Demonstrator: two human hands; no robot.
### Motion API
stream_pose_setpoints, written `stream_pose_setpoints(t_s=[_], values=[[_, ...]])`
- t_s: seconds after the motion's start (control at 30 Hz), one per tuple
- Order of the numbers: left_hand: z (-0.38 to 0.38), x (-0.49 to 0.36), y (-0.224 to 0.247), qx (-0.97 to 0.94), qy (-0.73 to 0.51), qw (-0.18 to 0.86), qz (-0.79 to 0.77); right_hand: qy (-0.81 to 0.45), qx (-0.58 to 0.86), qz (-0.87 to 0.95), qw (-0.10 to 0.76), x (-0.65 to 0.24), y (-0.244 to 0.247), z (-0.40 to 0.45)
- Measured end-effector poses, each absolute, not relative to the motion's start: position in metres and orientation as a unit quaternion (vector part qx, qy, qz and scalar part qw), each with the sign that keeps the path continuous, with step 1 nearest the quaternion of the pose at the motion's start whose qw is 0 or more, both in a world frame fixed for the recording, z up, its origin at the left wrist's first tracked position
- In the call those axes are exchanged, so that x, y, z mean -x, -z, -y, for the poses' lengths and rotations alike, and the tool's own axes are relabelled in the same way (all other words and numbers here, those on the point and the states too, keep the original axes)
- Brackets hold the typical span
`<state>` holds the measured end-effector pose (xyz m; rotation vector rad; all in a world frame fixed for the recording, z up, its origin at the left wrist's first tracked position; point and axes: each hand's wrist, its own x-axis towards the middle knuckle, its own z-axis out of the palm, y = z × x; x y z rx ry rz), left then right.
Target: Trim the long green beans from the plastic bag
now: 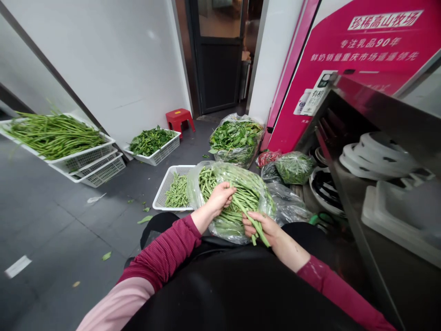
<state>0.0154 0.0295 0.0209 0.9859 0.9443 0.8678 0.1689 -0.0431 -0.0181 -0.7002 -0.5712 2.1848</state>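
A clear plastic bag full of long green beans lies open in front of my lap. Over it, my right hand is wrapped round a small bunch of green beans, whose ends stick out below the fingers. My left hand pinches the upper end of beans from that bunch, above and to the left of my right hand. Just left of the bag, a white basket holds short bean pieces.
Stacked white crates with long green stems stand at left. Behind are a basket of leaves, a red stool and a bag of leafy greens. A metal shelf with white containers borders the right side.
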Motion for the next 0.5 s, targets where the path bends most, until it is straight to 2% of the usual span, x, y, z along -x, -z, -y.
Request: stream_pose_setpoints(t_s=[0.27, 0.5], values=[[-0.032, -0.008, -0.019, -0.412, -0.406, 0.704, -0.414, -0.835, 0.282, 0.245, 0.405, -0.171, 0.017, 0.046], [0.002, -0.006, -0.047, -0.559, -0.487, 0.536, -0.404, -0.746, 0.400, 0.107, 0.522, -0.177, 0.041, 0.027]])
